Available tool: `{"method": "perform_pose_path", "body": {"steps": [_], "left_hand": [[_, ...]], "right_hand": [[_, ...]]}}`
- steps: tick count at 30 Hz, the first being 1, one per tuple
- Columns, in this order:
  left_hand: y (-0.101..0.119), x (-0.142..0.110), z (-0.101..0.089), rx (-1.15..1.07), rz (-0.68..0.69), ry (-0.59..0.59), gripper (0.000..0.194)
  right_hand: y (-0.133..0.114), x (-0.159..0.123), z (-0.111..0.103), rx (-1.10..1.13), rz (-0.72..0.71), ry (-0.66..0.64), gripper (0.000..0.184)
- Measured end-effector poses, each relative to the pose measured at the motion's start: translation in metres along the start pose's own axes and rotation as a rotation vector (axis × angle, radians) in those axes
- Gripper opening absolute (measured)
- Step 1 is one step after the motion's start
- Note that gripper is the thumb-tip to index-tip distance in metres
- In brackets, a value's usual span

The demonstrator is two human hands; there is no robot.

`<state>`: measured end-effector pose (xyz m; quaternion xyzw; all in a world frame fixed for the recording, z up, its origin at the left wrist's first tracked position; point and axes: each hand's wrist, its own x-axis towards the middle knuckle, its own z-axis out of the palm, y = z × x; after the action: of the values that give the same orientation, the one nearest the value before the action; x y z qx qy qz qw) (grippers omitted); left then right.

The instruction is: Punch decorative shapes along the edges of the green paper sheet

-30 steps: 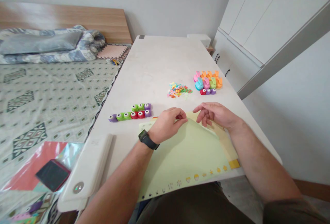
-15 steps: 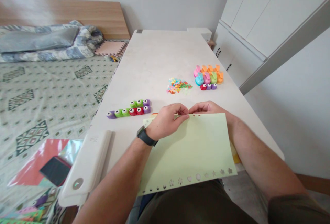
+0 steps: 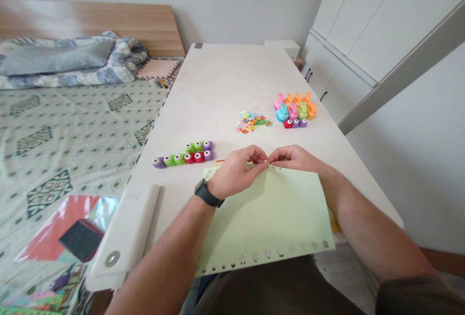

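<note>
A pale green sheet of paper (image 3: 269,208) lies at the near end of the table, its lower edge hanging past it toward my lap. Cut-out shapes such as flowers, hearts and stars run along that lower edge. My left hand (image 3: 245,167), a black watch on its wrist, pinches the sheet's far edge near the middle. Right beside it, my right hand (image 3: 292,157) grips the same edge with its fingertips. The paper bends up a little where the fingertips meet. Part of an orange-yellow sheet (image 3: 334,224) shows from beneath.
Small craft punches (image 3: 189,157) stand in rows at left; larger lever punches (image 3: 295,107) cluster at right. Colourful paper cut-outs (image 3: 252,121) are heaped between them. A white laminator-like device (image 3: 127,237) sits at the left edge, near a dark phone (image 3: 82,240) on the bed.
My right hand has closed on the paper's far edge beside the left. The edge now puckers between them, and the right corner has dropped slightly toward me.
</note>
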<state>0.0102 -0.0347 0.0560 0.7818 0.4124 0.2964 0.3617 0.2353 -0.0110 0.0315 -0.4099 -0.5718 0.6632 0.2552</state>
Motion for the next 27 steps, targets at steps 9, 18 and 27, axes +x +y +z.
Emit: {"method": "perform_pose_path", "body": {"steps": [9,18,27], "left_hand": [[0.0011,0.0002,-0.0007,0.005,-0.005,-0.003,0.013],[0.0022,0.0003,-0.0015,0.022,0.004,-0.006,0.01],[0.001,0.0,-0.0007,0.0,0.004,-0.016,0.011]], "right_hand": [[0.0,0.0029,-0.0023,0.041,0.052,-0.024,0.036],[-0.0055,0.0017,0.0017,0.061,0.096,-0.017,0.037],[-0.0025,0.0007,-0.0002,0.038,0.074,-0.034,0.039]]}}
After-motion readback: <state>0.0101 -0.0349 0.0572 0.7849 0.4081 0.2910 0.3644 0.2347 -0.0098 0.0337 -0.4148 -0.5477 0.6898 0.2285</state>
